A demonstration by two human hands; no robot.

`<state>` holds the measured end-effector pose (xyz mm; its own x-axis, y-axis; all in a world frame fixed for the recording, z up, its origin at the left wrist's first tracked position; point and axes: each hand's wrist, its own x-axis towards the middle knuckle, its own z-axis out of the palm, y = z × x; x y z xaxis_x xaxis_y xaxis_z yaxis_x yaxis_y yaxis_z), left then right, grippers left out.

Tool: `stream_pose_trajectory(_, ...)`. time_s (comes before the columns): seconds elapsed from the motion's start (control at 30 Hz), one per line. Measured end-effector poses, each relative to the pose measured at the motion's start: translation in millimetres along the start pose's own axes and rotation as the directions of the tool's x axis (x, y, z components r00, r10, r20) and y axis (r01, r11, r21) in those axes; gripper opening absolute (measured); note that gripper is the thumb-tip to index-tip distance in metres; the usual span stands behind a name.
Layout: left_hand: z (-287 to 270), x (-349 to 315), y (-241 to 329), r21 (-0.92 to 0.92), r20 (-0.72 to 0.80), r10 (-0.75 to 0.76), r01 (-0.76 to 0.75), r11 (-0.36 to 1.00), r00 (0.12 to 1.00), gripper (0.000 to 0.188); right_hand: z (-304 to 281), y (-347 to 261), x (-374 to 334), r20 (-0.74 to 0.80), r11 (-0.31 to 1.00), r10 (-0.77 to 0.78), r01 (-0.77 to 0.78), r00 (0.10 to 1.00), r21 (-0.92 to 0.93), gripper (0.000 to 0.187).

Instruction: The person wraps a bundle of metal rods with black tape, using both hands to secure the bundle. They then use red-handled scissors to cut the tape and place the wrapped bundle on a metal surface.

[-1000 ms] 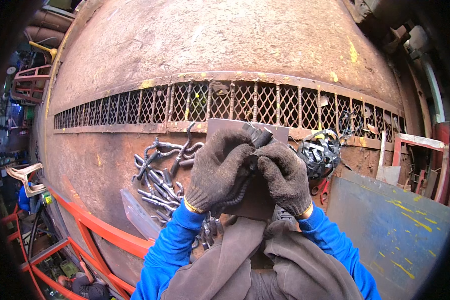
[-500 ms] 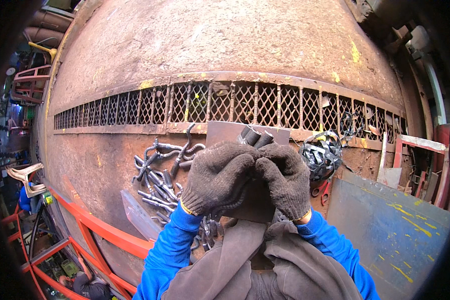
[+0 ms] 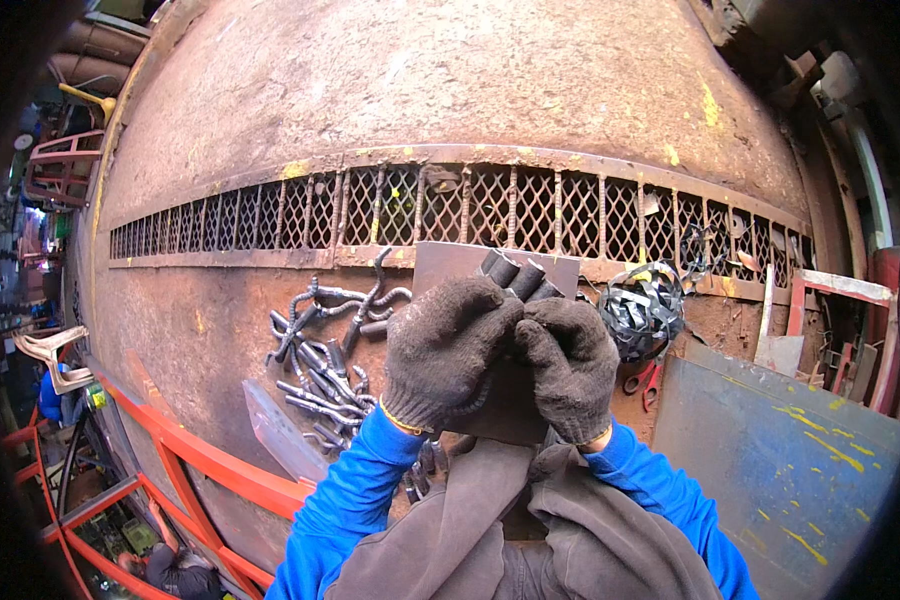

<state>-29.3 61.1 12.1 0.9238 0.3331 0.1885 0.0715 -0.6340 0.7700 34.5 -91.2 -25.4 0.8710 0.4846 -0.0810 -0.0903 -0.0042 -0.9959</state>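
My left hand (image 3: 447,350) and my right hand (image 3: 570,365), both in dark knit gloves, meet over a flat rusty metal plate (image 3: 450,262). The fingers of each are closed in a pinch, and whatever lies between them is hidden. Dark round ends of several short metal rods (image 3: 526,279) stick out just beyond my fingertips, above the plate. Under my left hand a ribbed bit of bar shows in part. To the left lies a loose heap of bent steel rods (image 3: 320,385), some of them ribbed.
A tangle of black strapping (image 3: 645,310) and red-handled scissors (image 3: 645,383) lie to the right, beside a blue-grey metal sheet (image 3: 770,450). A mesh floor grate (image 3: 490,205) runs across ahead. Orange-red frame bars (image 3: 210,460) stand at left; a person (image 3: 175,565) is beyond them.
My left hand has shifted slightly to the right and its glove has turned, with more of the rod ends showing. My right hand has moved little, its fingers curling in.
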Motion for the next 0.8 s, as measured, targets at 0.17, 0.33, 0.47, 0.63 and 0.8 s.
stream_pose_trajectory(0.17, -9.1, 2.3, -4.6, -0.114, 0.093, -0.001, 0.012, 0.993, 0.996, 0.028, -0.9, -3.9, 2.2, -0.009, 0.999, 0.029, -0.030, 1.000, -0.036, 0.013)
stream_pose_trajectory(0.33, -13.7, 8.3, -5.9, -0.092, 0.166, 0.083, -0.069, 0.993, 0.983, 0.038, -0.6, -12.0, 3.4, 0.029, 0.994, 0.111, -0.111, 0.993, 0.018, 0.014)
stream_pose_trajectory(0.47, -15.1, 10.5, -6.4, -0.131, 0.187, 0.068, -0.044, 0.990, 0.980, 0.035, -1.2, -15.3, 5.3, 0.012, 0.981, 0.178, -0.179, 0.984, 0.075, 0.015)
stream_pose_trajectory(0.63, -13.4, 10.5, -7.7, -0.148, 0.122, 0.036, -0.017, 0.989, 0.992, 0.027, 2.7, -24.9, 5.5, -0.034, 0.965, -0.101, 0.090, 0.994, -0.248, 0.017)
stream_pose_trajectory(0.8, -21.5, 17.8, -3.0, -0.105, 0.224, -0.029, 0.054, 0.993, 0.974, 0.025, 1.2, -19.4, 6.7, 0.048, 0.823, -0.380, 0.361, 0.924, -0.438, 0.022)
